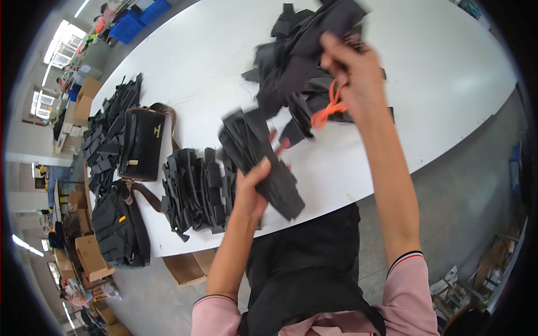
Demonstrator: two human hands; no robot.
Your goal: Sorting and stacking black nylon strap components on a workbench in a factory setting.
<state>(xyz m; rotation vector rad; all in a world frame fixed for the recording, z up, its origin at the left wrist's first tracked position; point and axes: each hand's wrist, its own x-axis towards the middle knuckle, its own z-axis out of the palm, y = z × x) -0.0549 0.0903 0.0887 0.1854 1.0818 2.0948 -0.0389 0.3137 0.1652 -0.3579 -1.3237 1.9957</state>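
Observation:
My left hand (253, 187) grips a stack of flat black fabric pieces (263, 162) just above the white table (448, 84), next to a fanned row of similar black pieces (196, 190). My right hand (350, 67) is raised higher over the table, fingers closed on a bundle of black fabric pieces (302, 61) tied with an orange string (329, 109) that dangles below the hand. The bundle looks blurred.
A black handbag with brown strap (143, 143) lies left of the fanned row. More black pieces (109, 129) and a black bag (120, 227) sit at the table's left end. Cardboard boxes (89, 255) stand on the floor; blue crates (137, 19) far off.

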